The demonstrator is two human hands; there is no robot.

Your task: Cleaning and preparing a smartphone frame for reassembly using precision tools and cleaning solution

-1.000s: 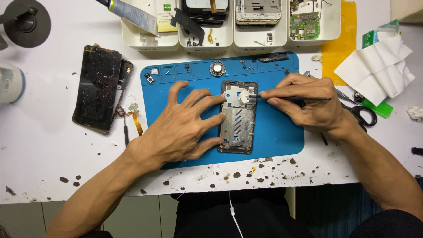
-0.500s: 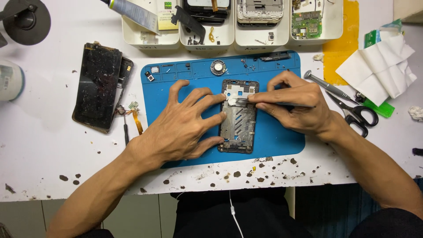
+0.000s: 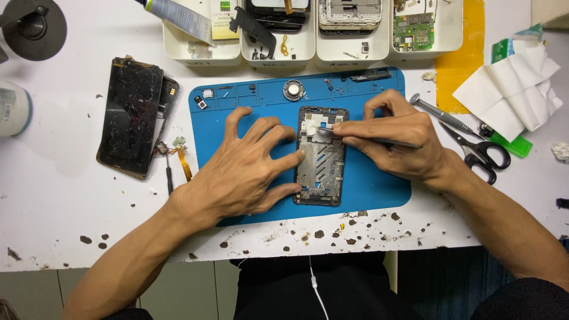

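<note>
A bare metal phone frame (image 3: 320,163) lies upright on a blue work mat (image 3: 379,178). My left hand (image 3: 243,169) rests flat on the mat, with its thumb and forefinger against the frame's left edge. My right hand (image 3: 397,142) pinches a thin metal tool (image 3: 341,125). The tool's tip touches a white patch (image 3: 311,127) near the top of the frame.
A cracked black phone screen (image 3: 131,115) lies left of the mat with a small flex cable (image 3: 181,157) beside it. White trays (image 3: 314,32) of phone parts line the back. Tweezers (image 3: 435,112), scissors (image 3: 477,148) and white tissue (image 3: 512,89) sit at the right.
My right hand has moved left along the top of the frame, bringing the tool tip onto the white patch. My left hand has stayed in place.
</note>
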